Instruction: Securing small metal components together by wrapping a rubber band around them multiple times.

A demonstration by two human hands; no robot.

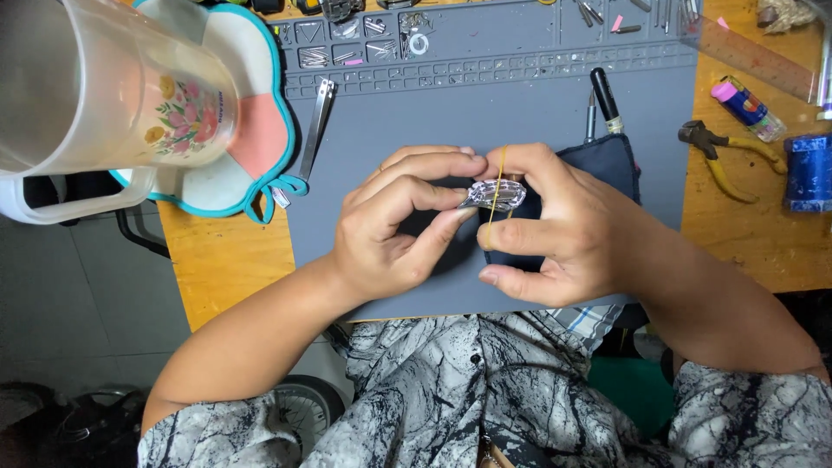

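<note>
Both my hands meet over a grey work mat. Between their fingertips is a small clear plastic packet, crumpled and shiny. My left hand pinches its left end with thumb and forefinger. My right hand holds the right end and stretches a thin yellow rubber band across the packet, running from forefinger to thumb. Under my right hand lies a dark blue cloth pouch.
A clear plastic jug with a flower print looms at top left, over a pink-and-teal cloth. Tweezers, a black-handled tool, yellow-handled pliers, a lighter, a ruler and a blue spool lie around. The wooden table edge is near.
</note>
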